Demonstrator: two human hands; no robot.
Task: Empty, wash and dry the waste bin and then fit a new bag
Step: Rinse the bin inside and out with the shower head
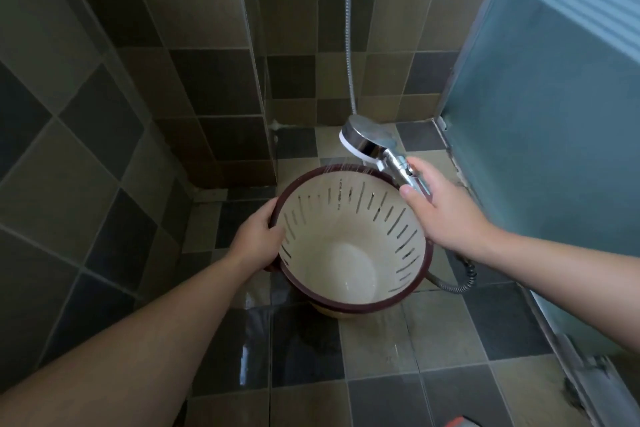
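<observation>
Waste bin (349, 246): we see a cream bin with slotted walls and a dark red rim, tilted so its mouth faces up toward us, held above the tiled floor (381, 357) in the shower corner.
Left hand (258, 237): we hold the bin's left rim, fingers curled over the edge, thumb on the outside.
Right hand (446, 215): we grip the handle of the shower head (369, 140), fingers wrapped round it, just beside the bin's upper right rim.
Water: fine streams fall from the shower head's face onto the bin's far rim and inner wall; the floor under the bin shines wet.
Hose (453, 282): it loops out below our right wrist, just behind the bin's right side, and a second run hangs down the back wall.
Edges: tiled wall (86, 114) close on the left, a wall corner just behind the bin, and a frosted door panel (554, 114) with its floor track on the right.
Open room: we see bare floor tiles in front of the bin, between our forearms.
</observation>
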